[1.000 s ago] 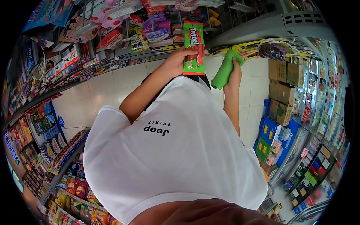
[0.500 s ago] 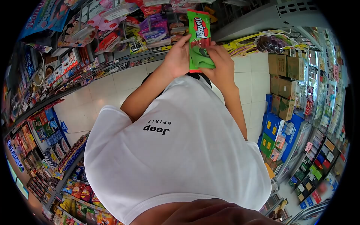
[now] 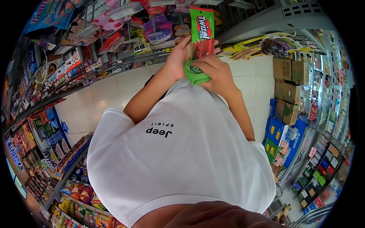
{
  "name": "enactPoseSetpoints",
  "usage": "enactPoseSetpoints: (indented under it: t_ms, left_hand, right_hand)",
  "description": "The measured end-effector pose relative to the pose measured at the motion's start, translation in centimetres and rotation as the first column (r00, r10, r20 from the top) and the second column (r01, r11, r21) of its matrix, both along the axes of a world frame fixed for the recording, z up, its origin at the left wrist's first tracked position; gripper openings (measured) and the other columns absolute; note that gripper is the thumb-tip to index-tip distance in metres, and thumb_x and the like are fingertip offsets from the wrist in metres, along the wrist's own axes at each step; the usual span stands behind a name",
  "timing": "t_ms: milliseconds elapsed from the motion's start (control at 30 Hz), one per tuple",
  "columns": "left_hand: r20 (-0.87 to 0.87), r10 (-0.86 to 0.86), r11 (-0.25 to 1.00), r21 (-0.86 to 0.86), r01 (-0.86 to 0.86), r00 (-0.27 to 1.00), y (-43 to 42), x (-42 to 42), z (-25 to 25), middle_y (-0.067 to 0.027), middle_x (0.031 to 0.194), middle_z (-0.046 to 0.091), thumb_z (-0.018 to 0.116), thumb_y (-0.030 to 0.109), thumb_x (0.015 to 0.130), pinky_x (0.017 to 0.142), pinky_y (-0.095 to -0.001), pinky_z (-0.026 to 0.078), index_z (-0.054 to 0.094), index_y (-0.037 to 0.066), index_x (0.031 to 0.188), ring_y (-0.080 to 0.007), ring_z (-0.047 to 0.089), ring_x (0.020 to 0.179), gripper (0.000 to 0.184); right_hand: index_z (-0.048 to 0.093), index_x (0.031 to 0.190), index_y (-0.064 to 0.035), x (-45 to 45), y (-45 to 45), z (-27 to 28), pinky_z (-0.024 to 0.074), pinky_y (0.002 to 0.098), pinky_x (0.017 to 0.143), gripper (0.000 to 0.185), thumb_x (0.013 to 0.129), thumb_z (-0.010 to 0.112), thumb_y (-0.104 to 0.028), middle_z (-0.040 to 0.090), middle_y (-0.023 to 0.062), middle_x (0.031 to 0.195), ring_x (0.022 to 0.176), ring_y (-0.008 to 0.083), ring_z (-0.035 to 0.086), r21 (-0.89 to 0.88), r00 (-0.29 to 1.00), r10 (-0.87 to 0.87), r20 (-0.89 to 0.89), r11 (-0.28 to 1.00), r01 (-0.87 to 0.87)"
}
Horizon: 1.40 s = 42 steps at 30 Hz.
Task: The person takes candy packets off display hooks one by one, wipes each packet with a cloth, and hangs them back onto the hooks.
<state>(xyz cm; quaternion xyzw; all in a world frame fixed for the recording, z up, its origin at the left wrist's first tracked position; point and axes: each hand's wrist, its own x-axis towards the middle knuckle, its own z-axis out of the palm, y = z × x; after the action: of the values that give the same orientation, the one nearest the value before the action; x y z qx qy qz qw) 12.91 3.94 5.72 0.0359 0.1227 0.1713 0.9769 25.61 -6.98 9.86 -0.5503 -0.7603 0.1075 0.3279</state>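
Observation:
A green and red Twizel candy packet [image 3: 202, 32] stands lengthwise in front of my left hand [image 3: 180, 57], whose palm and fingers support it from behind; fingertips show past its right edge. My right hand [image 3: 219, 73] is closed on a bunched green cloth [image 3: 197, 77], which lies over the packet's lower end and hides it. Both hands are close together above the waist of my white shirt [image 3: 178, 152].
Racks of hanging candy bags [image 3: 157, 32] rise just beyond and to the left of my hands. A grey metal shelf beam [image 3: 266, 22] is at upper right. Cardboard boxes [image 3: 287, 93] are stacked on the right. Snack shelves [image 3: 81, 192] stand at lower left.
The green cloth in my right hand has come from the right onto the packet, then slid down to its lower end. The packet has risen slightly in my left hand.

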Motion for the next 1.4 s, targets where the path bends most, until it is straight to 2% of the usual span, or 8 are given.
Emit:
enactPoseSetpoints:
  t_ms: [133, 233, 500, 633, 867, 1067, 1200, 1400]
  left_hand:
    - [0.013, -0.009, 1.0, -0.007, 0.009, 1.0, -0.1, -0.1, -0.2, -0.0158, 0.149, 0.052, 0.022, 0.047, 0.111, 0.116, -0.0483, 0.04, 0.042, 0.004, 0.151, -0.0335, 0.052, 0.135, 0.062]
    - [-0.063, 0.01, 1.0, 0.026, -0.008, 0.998, -0.2, 0.0, -0.9, -0.016, 0.145, 0.056, 0.021, 0.046, 0.111, 0.114, -0.0485, 0.042, 0.043, 0.004, 0.15, -0.0336, 0.054, 0.133, 0.062]
    - [0.018, -0.018, 1.0, 0.018, 0.018, 1.0, 0.1, -0.1, -0.3, -0.0199, 0.156, 0.044, 0.021, 0.044, 0.111, 0.118, -0.0493, 0.037, 0.037, 0.004, 0.154, -0.0327, 0.046, 0.142, 0.062]
    - [0.064, -0.001, 1.0, -0.017, 0.002, 0.998, -0.1, -0.1, -0.3, -0.0176, 0.15, 0.05, 0.023, 0.046, 0.111, 0.116, -0.0487, 0.04, 0.044, 0.005, 0.15, -0.0327, 0.051, 0.136, 0.06]
    - [-0.045, 0.037, 0.993, 0.11, -0.032, 0.998, -0.2, 0.0, 0.6, -0.0142, 0.152, 0.05, 0.022, 0.046, 0.111, 0.115, -0.0482, 0.041, 0.041, 0.007, 0.152, -0.0283, 0.051, 0.137, 0.059]
    - [-0.171, 0.031, 0.98, 0.201, 0.004, 0.985, -0.7, -0.3, 1.9, -0.0103, 0.147, 0.054, 0.027, 0.049, 0.111, 0.113, -0.0466, 0.044, 0.042, 0.01, 0.151, -0.026, 0.056, 0.133, 0.059]
    - [-0.166, -0.015, 0.969, 0.24, 0.055, 0.986, -0.8, -0.3, 1.2, -0.0105, 0.15, 0.052, 0.03, 0.048, 0.111, 0.113, -0.0444, 0.045, 0.039, 0.01, 0.153, -0.0251, 0.054, 0.136, 0.058]
    - [-0.258, -0.039, 0.954, 0.277, 0.112, 0.965, -1.5, -0.5, 0.6, -0.0097, 0.146, 0.055, 0.036, 0.05, 0.11, 0.112, -0.0448, 0.045, 0.04, 0.008, 0.152, -0.0257, 0.057, 0.13, 0.06]
  right_hand:
    - [0.071, 0.106, -0.0102, 2.0, 0.4, -1.3, 0.0555, 0.0378, 0.077, 0.042, 0.067, 0.084, -0.019, 0.065, 0.0033, 0.101, 0.094, 0.0261, 0.065, 0.035, 0.996, -0.092, -0.017, 0.995, 0.093]
    - [0.071, 0.108, -0.0103, 3.3, 1.1, -2.2, 0.055, 0.0394, 0.077, 0.043, 0.068, 0.084, -0.02, 0.066, 0.0038, 0.1, 0.093, 0.0274, 0.065, 0.085, 0.93, -0.359, -0.072, 0.927, 0.365]
    - [0.071, 0.106, -0.0115, 1.1, -0.8, 0.0, 0.0562, 0.0382, 0.071, 0.042, 0.067, 0.085, -0.022, 0.066, 0.0028, 0.099, 0.091, 0.0257, 0.067, -0.019, 1.0, 0.002, -0.01, 1.0, -0.002]
    - [0.07, 0.108, -0.0107, 3.0, 0.8, -1.3, 0.0561, 0.039, 0.071, 0.043, 0.069, 0.085, -0.022, 0.066, 0.0053, 0.098, 0.09, 0.0283, 0.067, 0.083, 0.967, -0.256, -0.018, 0.963, 0.256]
    - [0.07, 0.107, -0.0085, 0.9, -0.5, -0.5, 0.0557, 0.0399, 0.072, 0.04, 0.07, 0.084, -0.018, 0.066, 0.0071, 0.099, 0.089, 0.0298, 0.067, -0.002, 0.99, -0.141, -0.016, 0.99, 0.141]
    - [0.069, 0.11, -0.0051, 3.0, 0.2, -0.9, 0.0553, 0.0406, 0.073, 0.044, 0.069, 0.083, -0.016, 0.067, 0.0082, 0.098, 0.088, 0.031, 0.067, -0.007, 0.889, -0.439, -0.129, 0.897, 0.442]
    - [0.069, 0.11, -0.0056, 1.3, -0.2, 0.3, 0.0549, 0.0409, 0.074, 0.044, 0.069, 0.082, -0.013, 0.067, 0.0089, 0.1, 0.091, 0.0314, 0.067, -0.028, 0.993, -0.106, -0.061, 0.994, 0.104]
    - [0.068, 0.108, -0.0025, 4.4, 0.3, 0.3, 0.0542, 0.0404, 0.074, 0.044, 0.067, 0.084, -0.012, 0.067, 0.0119, 0.102, 0.09, 0.0336, 0.066, 0.064, 0.926, -0.367, -0.087, 0.926, 0.372]
